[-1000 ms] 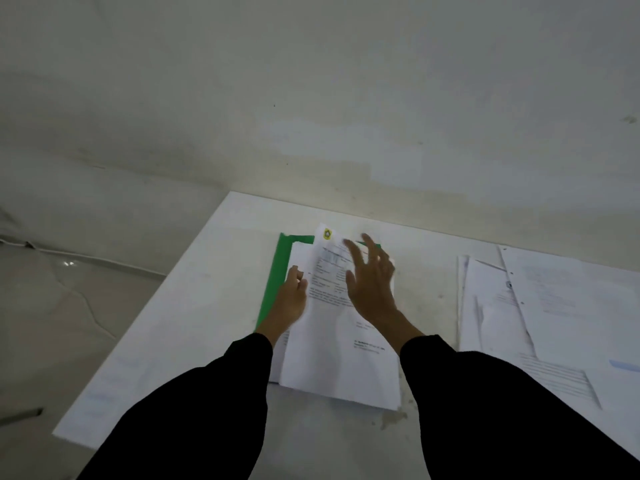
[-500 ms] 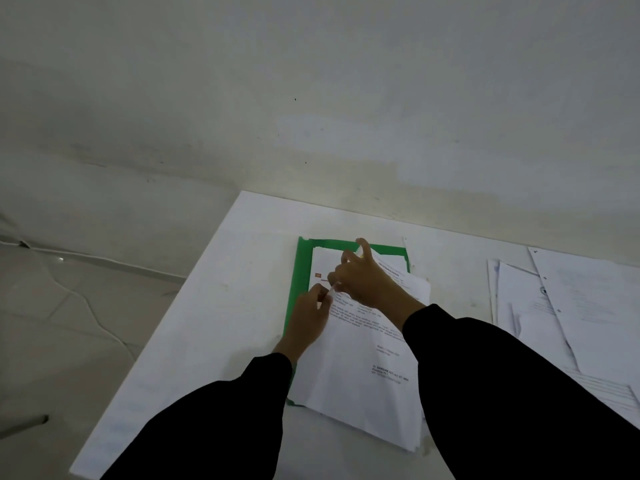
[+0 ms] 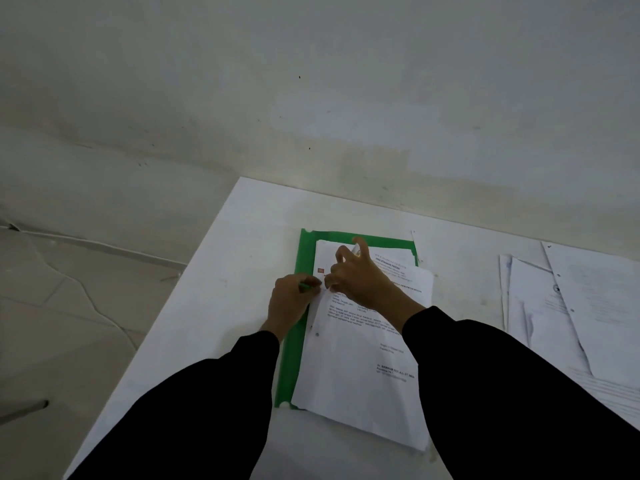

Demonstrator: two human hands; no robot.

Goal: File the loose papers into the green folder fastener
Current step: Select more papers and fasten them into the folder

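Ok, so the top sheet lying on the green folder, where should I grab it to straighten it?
Its near edge, from your side. The top sheet lies skewed on the green folder and juts past the folder's near end, so a thumb could probably slip under. Your left hand, pinching the green fastener, and right hand crowd the punched edge.

I wear long, loose, plain black sleeves, my left sleeve [image 3: 194, 403] and right sleeve [image 3: 502, 393] each ending at the wrist, with my left hand [image 3: 289, 301] and right hand [image 3: 363, 277] bare beyond the cuffs.
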